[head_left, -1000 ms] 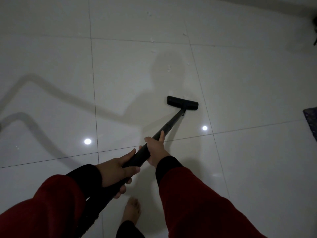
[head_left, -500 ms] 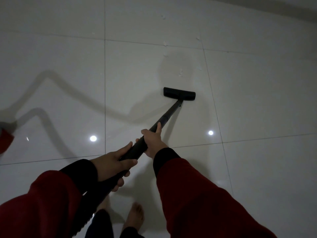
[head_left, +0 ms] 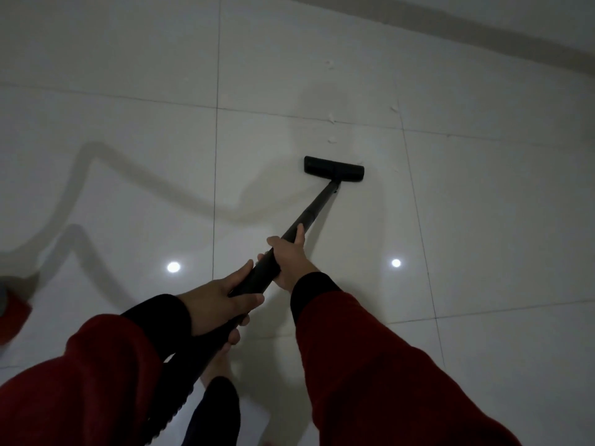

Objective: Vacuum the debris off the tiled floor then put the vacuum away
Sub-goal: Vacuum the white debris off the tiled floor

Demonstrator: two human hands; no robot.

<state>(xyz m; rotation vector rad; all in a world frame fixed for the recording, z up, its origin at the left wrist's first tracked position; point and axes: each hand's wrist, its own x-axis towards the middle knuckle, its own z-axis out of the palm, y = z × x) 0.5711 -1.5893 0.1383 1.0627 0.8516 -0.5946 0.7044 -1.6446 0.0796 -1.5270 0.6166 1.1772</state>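
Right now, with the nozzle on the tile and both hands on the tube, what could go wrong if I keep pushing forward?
1. White debris bits lie beyond the floor nozzle, with more further out and to its right; a straight push may miss the side flecks.
2. The bare foot sits right under the hose end; pulling the black tube back could hit it.
3. The left hand and right hand grip close together, so steering may wobble.

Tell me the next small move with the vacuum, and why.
Probably push the floor head forward a little: white debris specks lie on the tile just beyond it, more farther on. The left hand and right hand already grip the wand, so no regrip seems needed.
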